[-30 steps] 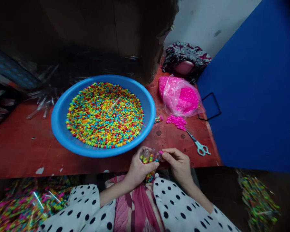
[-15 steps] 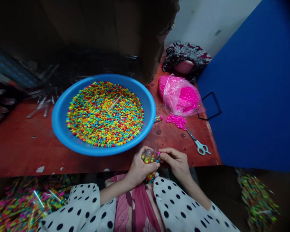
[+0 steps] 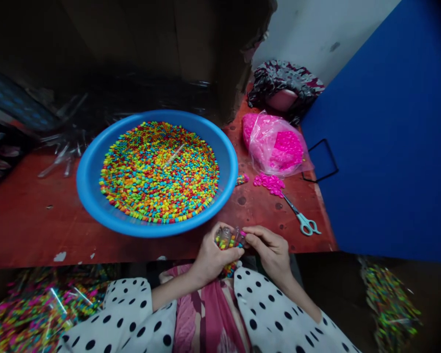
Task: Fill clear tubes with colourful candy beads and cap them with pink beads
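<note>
Close to my lap, my left hand (image 3: 208, 256) is wrapped round a bunch of clear plastic tubes (image 3: 227, 241) partly filled with colourful candies. At the top of one tube sits a small pink cap (image 3: 242, 234), pinched between the thumb and forefinger of my right hand (image 3: 272, 249). Whether the cap is fully seated I cannot tell. Beyond my hands stands a wide blue basin (image 3: 91, 208) of small candies (image 3: 158, 176), with one clear tube (image 3: 173, 156) lying on top of them. A small heap of loose pink caps (image 3: 270, 183) lies to the right.
Scissors (image 3: 306, 223) with pale green handles lie near the right table edge. Behind them is a plastic bag of pink caps (image 3: 277, 147). Empty tubes (image 3: 64, 152) lie at the left, and filled tubes (image 3: 33, 314) are piled below the table. A blue panel (image 3: 389, 147) stands at the right.
My right hand, still pinching the pink cap, has shifted very slightly to the right. My left hand keeps its grip on the tubes. The view has moved a little.
</note>
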`<state>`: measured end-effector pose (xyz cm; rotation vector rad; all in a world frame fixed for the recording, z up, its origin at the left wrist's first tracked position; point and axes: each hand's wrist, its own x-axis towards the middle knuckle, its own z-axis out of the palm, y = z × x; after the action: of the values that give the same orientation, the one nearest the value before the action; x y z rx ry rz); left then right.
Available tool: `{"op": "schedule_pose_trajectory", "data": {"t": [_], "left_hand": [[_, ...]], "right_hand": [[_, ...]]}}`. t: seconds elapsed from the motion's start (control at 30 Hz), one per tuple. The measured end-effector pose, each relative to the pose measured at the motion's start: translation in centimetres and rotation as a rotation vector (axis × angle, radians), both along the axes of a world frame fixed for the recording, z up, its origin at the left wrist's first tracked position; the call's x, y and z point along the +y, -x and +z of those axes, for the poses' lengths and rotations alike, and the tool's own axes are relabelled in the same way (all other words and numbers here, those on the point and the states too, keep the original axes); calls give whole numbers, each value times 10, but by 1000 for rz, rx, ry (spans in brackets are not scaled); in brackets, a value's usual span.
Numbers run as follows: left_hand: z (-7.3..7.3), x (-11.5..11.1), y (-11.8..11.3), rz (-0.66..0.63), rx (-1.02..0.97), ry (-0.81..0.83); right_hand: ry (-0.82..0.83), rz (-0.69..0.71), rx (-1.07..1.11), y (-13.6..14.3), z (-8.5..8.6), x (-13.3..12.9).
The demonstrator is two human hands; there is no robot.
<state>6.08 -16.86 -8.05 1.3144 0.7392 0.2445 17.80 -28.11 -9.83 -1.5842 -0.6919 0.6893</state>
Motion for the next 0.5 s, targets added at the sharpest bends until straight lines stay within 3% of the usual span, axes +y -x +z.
{"op": "schedule_pose_trajectory", "data": {"t": [0.33, 0.5], "left_hand": [[3, -1, -2, -25, 38, -31], [3, -2, -1, -28, 33, -30]], "right_hand": [[89, 19, 215, -4, 1, 1], [80, -75, 306, 1, 4, 0]]}}
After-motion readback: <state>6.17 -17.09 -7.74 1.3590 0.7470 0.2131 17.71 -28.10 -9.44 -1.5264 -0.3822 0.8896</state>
